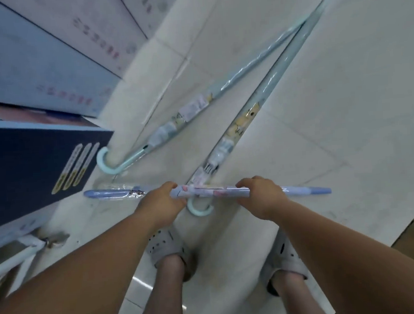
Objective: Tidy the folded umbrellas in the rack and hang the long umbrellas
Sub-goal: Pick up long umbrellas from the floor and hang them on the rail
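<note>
A lilac-blue long umbrella (216,191) in clear wrap lies crosswise just above the floor in front of me. My left hand (161,202) grips it left of the middle, and my right hand (261,194) grips it right of the middle. Two pale mint long umbrellas lie on the white tiles beyond. One mint umbrella (197,109) runs up-right from its curved handle beside a box. The other mint umbrella (254,108) passes under the lilac one, with its hooked handle (200,208) showing between my hands.
Stacked cardboard boxes (40,155), dark blue and light blue, stand along the left. A white metal rack foot (22,248) shows at the lower left. My feet in grey clogs (167,245) stand on the tiled floor (345,96). A darker floor strip lies at the right edge.
</note>
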The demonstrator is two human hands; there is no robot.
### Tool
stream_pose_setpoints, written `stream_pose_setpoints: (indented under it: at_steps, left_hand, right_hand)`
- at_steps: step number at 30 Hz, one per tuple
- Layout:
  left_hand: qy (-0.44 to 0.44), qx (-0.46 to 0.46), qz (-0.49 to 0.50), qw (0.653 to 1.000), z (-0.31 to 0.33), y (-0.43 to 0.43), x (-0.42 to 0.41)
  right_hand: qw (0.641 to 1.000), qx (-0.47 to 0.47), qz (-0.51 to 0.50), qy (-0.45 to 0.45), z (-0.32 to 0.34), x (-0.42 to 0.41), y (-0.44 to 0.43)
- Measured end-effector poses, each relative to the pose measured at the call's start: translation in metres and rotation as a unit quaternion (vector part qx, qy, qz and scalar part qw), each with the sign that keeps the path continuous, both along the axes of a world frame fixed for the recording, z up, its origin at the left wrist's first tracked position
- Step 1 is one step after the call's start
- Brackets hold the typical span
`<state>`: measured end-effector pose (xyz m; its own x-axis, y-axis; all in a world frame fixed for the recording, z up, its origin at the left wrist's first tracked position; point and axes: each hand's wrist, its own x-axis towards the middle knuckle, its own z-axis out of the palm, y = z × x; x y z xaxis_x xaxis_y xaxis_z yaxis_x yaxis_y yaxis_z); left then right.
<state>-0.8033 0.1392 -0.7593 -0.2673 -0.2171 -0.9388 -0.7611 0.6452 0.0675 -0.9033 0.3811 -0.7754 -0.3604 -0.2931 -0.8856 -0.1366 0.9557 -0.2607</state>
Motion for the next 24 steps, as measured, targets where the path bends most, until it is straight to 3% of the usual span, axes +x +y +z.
stream_pose_setpoints:
  at_steps: [5,8,13,19,24]
  left_hand:
    - [-0.033,-0.008,0.082,0.996,-0.042,0.008,0.016]
    - [-0.016,0.047,0.128,0.991,-0.060,0.019,0.015]
    - [0.031,0.048,0.251,0.966,-0.088,0.021,0.031]
    - [0.032,0.066,0.327,0.942,-0.076,0.027,0.034]
    - [0.041,0.084,0.338,0.936,-0.040,0.042,0.028]
  right_hand:
    - [0.999,-0.010,0.051,0.012,-0.047,0.012,-0.017]
    - [0.997,-0.025,0.069,-0.004,-0.070,0.014,-0.023]
    - [0.995,-0.022,0.101,-0.008,-0.096,0.019,-0.024]
    - [0.995,-0.049,0.084,-0.017,-0.097,0.023,-0.020]
    - [0.996,-0.068,0.050,0.007,-0.054,0.015,-0.001]
